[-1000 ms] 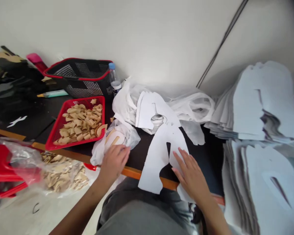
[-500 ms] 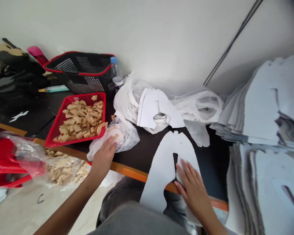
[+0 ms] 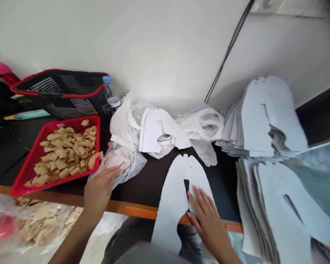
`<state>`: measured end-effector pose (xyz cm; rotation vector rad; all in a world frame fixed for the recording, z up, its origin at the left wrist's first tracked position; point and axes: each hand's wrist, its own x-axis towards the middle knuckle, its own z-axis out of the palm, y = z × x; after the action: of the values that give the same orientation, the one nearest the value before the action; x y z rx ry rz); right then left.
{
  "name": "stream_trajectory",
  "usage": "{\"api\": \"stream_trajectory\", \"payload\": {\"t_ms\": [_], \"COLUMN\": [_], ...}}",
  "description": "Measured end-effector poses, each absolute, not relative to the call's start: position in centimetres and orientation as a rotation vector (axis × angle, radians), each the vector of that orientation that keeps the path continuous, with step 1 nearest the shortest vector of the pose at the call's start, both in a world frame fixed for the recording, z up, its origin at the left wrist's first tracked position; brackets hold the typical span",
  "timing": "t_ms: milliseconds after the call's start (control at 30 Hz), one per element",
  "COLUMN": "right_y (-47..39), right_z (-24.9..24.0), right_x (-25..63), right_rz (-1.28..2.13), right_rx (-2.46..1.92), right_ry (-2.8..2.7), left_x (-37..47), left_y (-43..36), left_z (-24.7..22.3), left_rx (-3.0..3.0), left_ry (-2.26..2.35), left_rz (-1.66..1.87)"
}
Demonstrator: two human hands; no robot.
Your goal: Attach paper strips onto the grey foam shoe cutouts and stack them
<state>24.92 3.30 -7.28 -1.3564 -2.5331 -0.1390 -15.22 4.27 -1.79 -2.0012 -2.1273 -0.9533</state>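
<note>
My right hand [image 3: 207, 216] lies flat, fingers spread, on a white cut-out sheet [image 3: 178, 187] that hangs over the black table's orange front edge [image 3: 132, 209]. My left hand [image 3: 100, 189] reaches into a clear plastic bag [image 3: 126, 163] near the table's front; its fingertips touch the pale tan pieces [image 3: 117, 161] inside. I cannot tell whether the fingers grip a piece.
A red tray [image 3: 22, 185] of tan curled pieces sits left of the bag, with a black mesh basket [image 3: 60, 93] and a water bottle [image 3: 111, 96] behind. More white sheets lie in bags [image 3: 159, 128] at the back; tall stacks [image 3: 266, 121] stand right.
My left hand has slid from the bag's near side up into its opening. My right hand has stayed pressed on the white sheet. The view has shifted right.
</note>
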Motion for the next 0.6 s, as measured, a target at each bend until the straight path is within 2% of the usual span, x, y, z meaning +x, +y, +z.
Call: {"api": "stream_trajectory", "payload": {"t_ms": [167,233,300,433,600], "right_y": [3.5,4.1,5.2,8.0,10.1], "right_z": [-5.0,-2.9,-0.7,2.5,3.6], "right_x": [24.0,22.3,20.0,15.8,15.4], "right_rz": [0.198,0.454,0.719,1.114,1.314], "right_rx": [-1.349,-1.338,-1.267,-1.108,-1.096], "right_ry": [-2.335,-2.091,-1.855,-1.559,-1.465], "left_x": [-12.6,-9.5,-5.8,-0.8,-1.3], "left_y": [4.2,4.3,4.5,5.0,5.6], "left_z": [2.3,3.4,3.5,2.3,2.0], "left_rx": [-1.615,-1.593,-1.843,-2.084,-2.273], "left_ry": [-2.006,-2.005,-2.039,-2.377,-2.574], "left_rz": [-1.278,-1.574,-1.949,-2.616,-2.732]}}
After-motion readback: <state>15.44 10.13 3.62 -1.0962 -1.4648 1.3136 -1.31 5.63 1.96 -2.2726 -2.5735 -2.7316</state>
